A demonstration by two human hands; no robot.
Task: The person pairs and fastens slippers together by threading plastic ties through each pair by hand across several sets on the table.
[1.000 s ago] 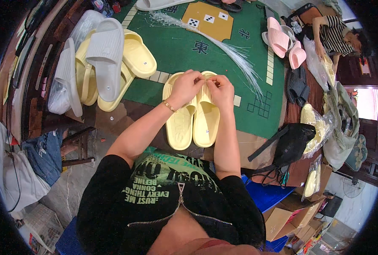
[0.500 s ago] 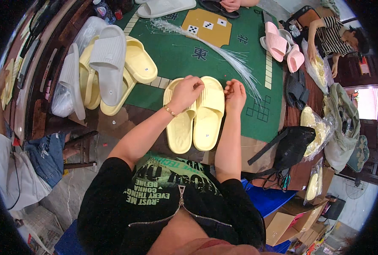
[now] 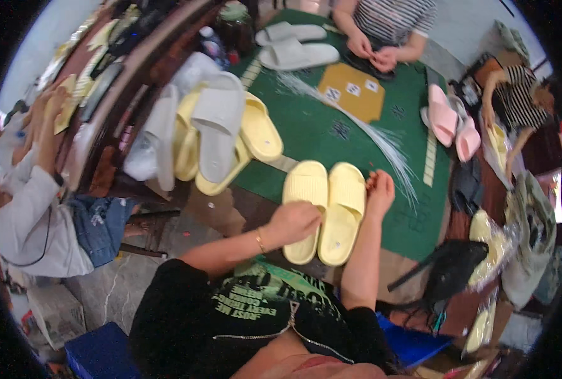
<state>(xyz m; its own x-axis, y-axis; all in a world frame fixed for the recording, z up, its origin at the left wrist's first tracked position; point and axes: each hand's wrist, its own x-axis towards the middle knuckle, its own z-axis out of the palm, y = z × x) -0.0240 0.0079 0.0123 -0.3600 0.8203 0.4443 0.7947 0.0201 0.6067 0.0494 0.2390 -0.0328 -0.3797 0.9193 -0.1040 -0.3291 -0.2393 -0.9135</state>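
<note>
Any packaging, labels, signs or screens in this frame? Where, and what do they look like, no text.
Clear plastic bags: right of the table edge, crinkled, yellow slippers inside.
Tan panel: flat on the green table mat, roughly square, with small white tiles on it.
Cardboard box: floor, lower left, pale, printed side.
Blue box: floor, bottom left, rectangular.
No screens or signs in view.

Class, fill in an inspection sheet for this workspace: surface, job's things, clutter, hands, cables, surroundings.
Surface: green table, partly bare.
Job's things: pair of yellow slippers, side by side at the near edge.
Clutter: slipper pile, grey pair, pink pair, white strands.
Hands: left hand on the left slipper; right hand beside the right slipper.
Cables: nothing seen.
Surroundings: other people seated around; black bag.
</note>
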